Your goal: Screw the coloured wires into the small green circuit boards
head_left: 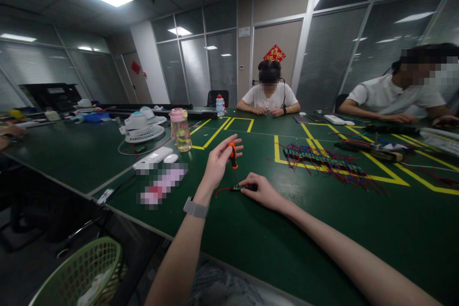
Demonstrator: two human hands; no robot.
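Observation:
An orange and black screwdriver (233, 155) stands nearly upright, its tip at a small green circuit board (237, 187) on the green table (265, 229). My left hand (219, 158) has the handle between thumb and fingers, with some fingertips spread beyond it. Pressed down on the table, my right hand (258, 190) pinches the right part of the board with thumb and forefinger and partly hides it. A red wire (223, 190) runs from the board's left end. Farther right lies a long row of green boards (322, 158) with red and blue wires.
A pink-lidded bottle (181, 131), white fans (139, 126), a white power strip (153, 158) and a blurred pink item (165, 184) are at left. Tools (376, 149) lie at right. Two people sit across and right. A green basket (81, 267) stands below the table.

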